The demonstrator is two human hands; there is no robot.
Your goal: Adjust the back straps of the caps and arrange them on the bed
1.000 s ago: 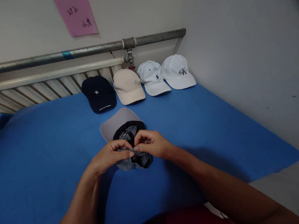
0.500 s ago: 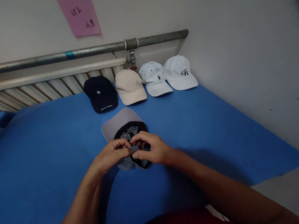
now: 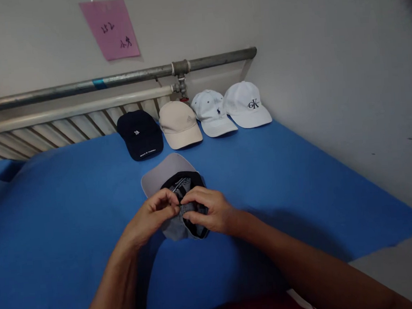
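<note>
Both left fingers (image 3: 167,212) and right fingers (image 3: 197,218) pinching cap strap (image 3: 187,208), left now arched higher.

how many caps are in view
5: navy cap, beige cap, pale blue cap and white cap, left to right along the back; grey cap nearer the camera.

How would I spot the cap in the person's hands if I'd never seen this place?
On the blue surface, four caps form a row near the back wall. Nearer the person, at the fingertips of the left hand and right hand, lies a grey cap. It alone shows its inside; the others, dark, beige and whitish, show their outsides.
</note>
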